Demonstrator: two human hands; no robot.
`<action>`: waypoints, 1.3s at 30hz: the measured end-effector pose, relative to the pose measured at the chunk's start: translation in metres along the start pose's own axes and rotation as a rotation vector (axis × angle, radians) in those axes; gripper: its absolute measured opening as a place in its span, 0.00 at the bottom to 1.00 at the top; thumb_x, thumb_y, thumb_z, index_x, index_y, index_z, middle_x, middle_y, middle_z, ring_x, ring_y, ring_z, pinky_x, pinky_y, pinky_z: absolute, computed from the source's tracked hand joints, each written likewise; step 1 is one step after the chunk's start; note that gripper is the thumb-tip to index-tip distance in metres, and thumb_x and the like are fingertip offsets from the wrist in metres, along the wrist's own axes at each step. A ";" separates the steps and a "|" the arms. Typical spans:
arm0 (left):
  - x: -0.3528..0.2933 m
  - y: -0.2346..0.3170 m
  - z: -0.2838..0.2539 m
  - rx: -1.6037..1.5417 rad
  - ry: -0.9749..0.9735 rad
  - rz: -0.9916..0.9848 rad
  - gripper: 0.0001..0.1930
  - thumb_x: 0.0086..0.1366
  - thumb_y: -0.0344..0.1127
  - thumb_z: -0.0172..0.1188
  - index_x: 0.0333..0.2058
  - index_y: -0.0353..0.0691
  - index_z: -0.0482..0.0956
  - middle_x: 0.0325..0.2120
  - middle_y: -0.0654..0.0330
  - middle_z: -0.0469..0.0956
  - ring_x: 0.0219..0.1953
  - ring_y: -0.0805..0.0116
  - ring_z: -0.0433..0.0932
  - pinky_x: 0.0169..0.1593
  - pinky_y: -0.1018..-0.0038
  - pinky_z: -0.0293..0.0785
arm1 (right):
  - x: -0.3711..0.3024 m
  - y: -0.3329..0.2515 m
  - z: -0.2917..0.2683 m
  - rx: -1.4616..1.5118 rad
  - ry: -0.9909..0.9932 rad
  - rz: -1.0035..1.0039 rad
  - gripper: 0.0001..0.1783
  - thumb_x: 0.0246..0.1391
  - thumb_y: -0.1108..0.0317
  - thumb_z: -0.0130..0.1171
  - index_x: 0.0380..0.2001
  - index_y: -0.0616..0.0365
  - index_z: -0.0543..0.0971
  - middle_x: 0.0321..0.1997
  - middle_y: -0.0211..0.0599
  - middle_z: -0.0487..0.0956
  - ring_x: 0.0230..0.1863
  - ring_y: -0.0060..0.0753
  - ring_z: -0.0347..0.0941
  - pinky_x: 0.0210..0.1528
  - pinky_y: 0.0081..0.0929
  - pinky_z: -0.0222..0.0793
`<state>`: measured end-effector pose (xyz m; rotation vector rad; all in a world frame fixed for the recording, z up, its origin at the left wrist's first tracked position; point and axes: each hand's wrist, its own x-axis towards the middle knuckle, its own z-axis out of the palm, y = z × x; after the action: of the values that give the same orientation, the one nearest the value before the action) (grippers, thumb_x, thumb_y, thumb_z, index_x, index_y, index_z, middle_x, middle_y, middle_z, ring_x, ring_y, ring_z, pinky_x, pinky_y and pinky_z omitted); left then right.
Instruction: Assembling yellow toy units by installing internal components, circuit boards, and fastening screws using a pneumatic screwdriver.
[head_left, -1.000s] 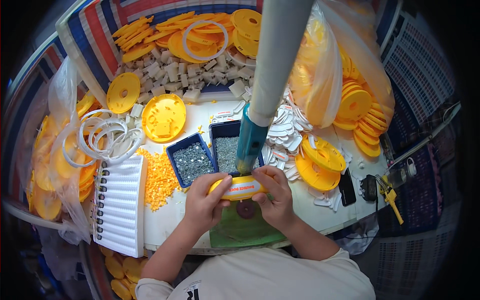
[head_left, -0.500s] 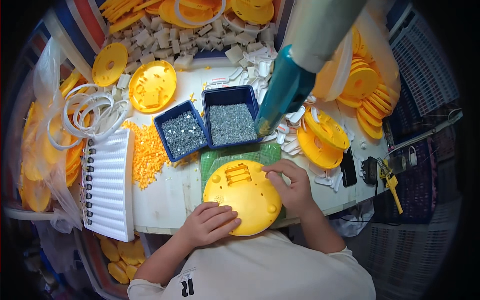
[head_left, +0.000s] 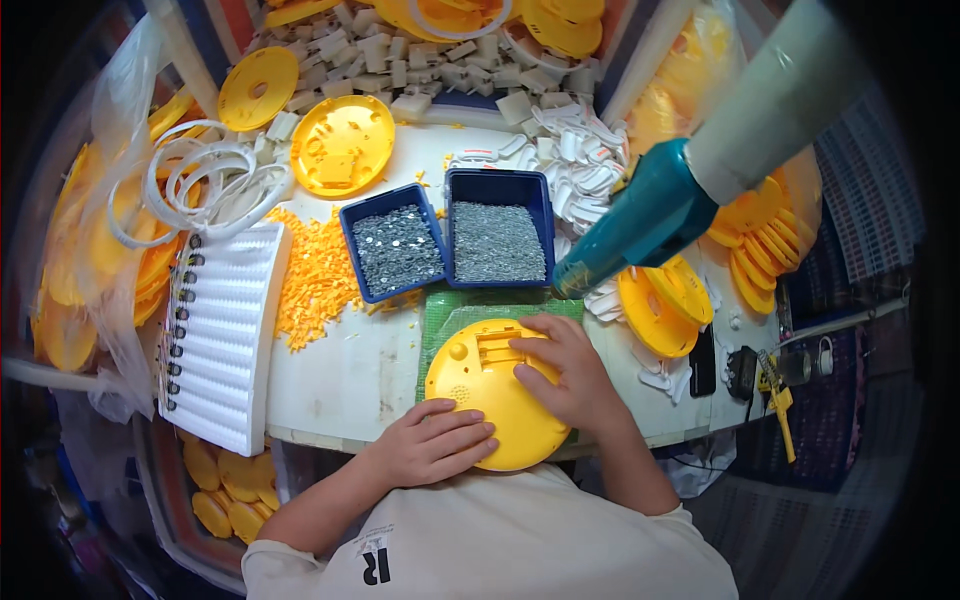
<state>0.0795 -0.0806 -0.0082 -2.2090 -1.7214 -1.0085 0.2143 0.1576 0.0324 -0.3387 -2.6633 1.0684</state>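
A round yellow plastic housing (head_left: 520, 428) lies tilted in front of my body, its outer face with an open battery compartment (head_left: 495, 347) turned up. My left hand (head_left: 437, 442) grips its lower left edge, fingers laid over the face and the thumb hidden. Over the upper right part is my right hand (head_left: 575, 375), its fingers and thumb apart, fingertips touching the face beside the compartment. No part shows between them. Beneath the housing is a green mat (head_left: 445, 318). A teal power screwdriver (head_left: 635, 215) hangs down just beyond my right hand.
Two blue bins (head_left: 393, 243) of small metal screws stand beyond the mat. Left of them are loose orange pieces (head_left: 315, 285) and a white ridged tray (head_left: 222, 340). Stacked yellow housings (head_left: 660, 310) and a black phone (head_left: 703, 362) lie at right. White switch-like parts (head_left: 585, 165) are piled behind.
My right hand has moved from the housing's upper right edge inward, to beside the battery compartment. The left hand keeps its hold. The whole view has shifted a little.
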 end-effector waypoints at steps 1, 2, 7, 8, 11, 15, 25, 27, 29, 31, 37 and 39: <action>0.001 0.001 -0.001 0.012 0.014 -0.015 0.14 0.65 0.34 0.64 0.49 0.50 0.86 0.52 0.67 0.84 0.55 0.69 0.80 0.62 0.66 0.72 | 0.001 -0.002 0.000 0.016 0.018 0.045 0.15 0.57 0.66 0.66 0.46 0.57 0.86 0.60 0.47 0.79 0.65 0.53 0.70 0.69 0.44 0.64; 0.002 0.003 -0.004 0.020 0.033 0.000 0.14 0.65 0.34 0.64 0.49 0.49 0.86 0.51 0.66 0.84 0.55 0.68 0.80 0.61 0.65 0.73 | 0.004 -0.003 0.000 0.011 -0.002 0.026 0.15 0.57 0.66 0.66 0.46 0.57 0.86 0.60 0.47 0.79 0.65 0.53 0.70 0.69 0.44 0.64; 0.003 0.002 -0.031 0.017 0.181 0.013 0.14 0.66 0.36 0.64 0.50 0.45 0.84 0.48 0.61 0.83 0.47 0.66 0.82 0.52 0.65 0.76 | 0.017 -0.009 0.013 0.519 -0.072 0.092 0.21 0.66 0.55 0.57 0.47 0.64 0.84 0.56 0.49 0.80 0.59 0.47 0.75 0.65 0.41 0.67; 0.007 0.003 -0.037 0.012 0.231 0.002 0.15 0.67 0.38 0.64 0.51 0.43 0.84 0.47 0.59 0.83 0.45 0.65 0.82 0.49 0.65 0.76 | 0.013 -0.009 0.013 0.544 -0.001 -0.034 0.23 0.67 0.53 0.55 0.46 0.65 0.83 0.52 0.50 0.80 0.57 0.47 0.75 0.63 0.41 0.68; 0.027 0.002 -0.061 -0.039 0.401 -0.093 0.24 0.67 0.52 0.65 0.54 0.41 0.82 0.45 0.57 0.82 0.40 0.61 0.81 0.44 0.64 0.75 | -0.006 -0.031 0.003 0.572 0.129 -0.274 0.31 0.68 0.46 0.49 0.47 0.68 0.81 0.45 0.55 0.81 0.49 0.49 0.77 0.55 0.43 0.73; 0.006 0.007 -0.065 -0.064 0.507 -0.261 0.27 0.67 0.53 0.65 0.56 0.38 0.80 0.45 0.53 0.82 0.41 0.54 0.83 0.45 0.60 0.78 | -0.003 -0.058 0.008 0.214 0.087 -0.498 0.32 0.70 0.46 0.51 0.55 0.70 0.78 0.51 0.54 0.80 0.54 0.49 0.76 0.59 0.45 0.70; -0.061 0.030 -0.057 -0.004 0.702 -0.572 0.27 0.68 0.54 0.66 0.51 0.34 0.79 0.40 0.47 0.84 0.40 0.51 0.86 0.43 0.62 0.83 | 0.055 -0.103 0.048 0.199 -0.159 -0.709 0.27 0.51 0.62 0.73 0.50 0.69 0.82 0.43 0.53 0.85 0.40 0.49 0.84 0.43 0.36 0.80; -0.064 0.032 -0.053 0.016 0.721 -0.606 0.27 0.69 0.55 0.64 0.50 0.34 0.78 0.40 0.47 0.84 0.40 0.52 0.87 0.43 0.63 0.83 | 0.055 -0.106 0.048 0.204 -0.150 -0.721 0.26 0.48 0.63 0.75 0.48 0.67 0.84 0.43 0.51 0.85 0.39 0.47 0.85 0.41 0.34 0.81; -0.066 0.031 -0.052 0.018 0.743 -0.610 0.28 0.71 0.57 0.62 0.52 0.34 0.78 0.39 0.48 0.84 0.39 0.52 0.86 0.42 0.63 0.83 | 0.058 -0.109 0.048 0.164 -0.165 -0.747 0.26 0.49 0.63 0.76 0.49 0.66 0.84 0.43 0.50 0.85 0.39 0.48 0.85 0.41 0.35 0.81; -0.065 0.030 -0.054 0.043 0.740 -0.602 0.28 0.71 0.56 0.62 0.52 0.34 0.78 0.39 0.48 0.84 0.38 0.52 0.86 0.42 0.63 0.83 | 0.061 -0.108 0.053 0.156 -0.149 -0.802 0.25 0.53 0.60 0.73 0.50 0.66 0.83 0.42 0.52 0.85 0.38 0.50 0.85 0.40 0.36 0.81; -0.092 0.051 -0.103 0.180 0.460 -0.647 0.25 0.73 0.50 0.61 0.57 0.34 0.77 0.44 0.48 0.83 0.40 0.49 0.85 0.45 0.60 0.83 | 0.060 -0.122 0.077 0.181 -0.178 -0.804 0.31 0.66 0.46 0.60 0.56 0.66 0.79 0.48 0.56 0.83 0.46 0.49 0.83 0.47 0.38 0.79; -0.110 0.059 -0.119 0.252 0.420 -0.668 0.25 0.73 0.45 0.62 0.60 0.34 0.76 0.47 0.47 0.82 0.42 0.46 0.85 0.47 0.60 0.83 | 0.056 -0.130 0.085 0.252 -0.069 -0.737 0.34 0.70 0.43 0.51 0.58 0.67 0.77 0.54 0.56 0.80 0.57 0.46 0.77 0.55 0.40 0.74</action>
<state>0.0729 -0.2475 0.0322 -1.1652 -2.2461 -1.1794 0.1194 0.0285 0.0717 0.6842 -2.3267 1.1273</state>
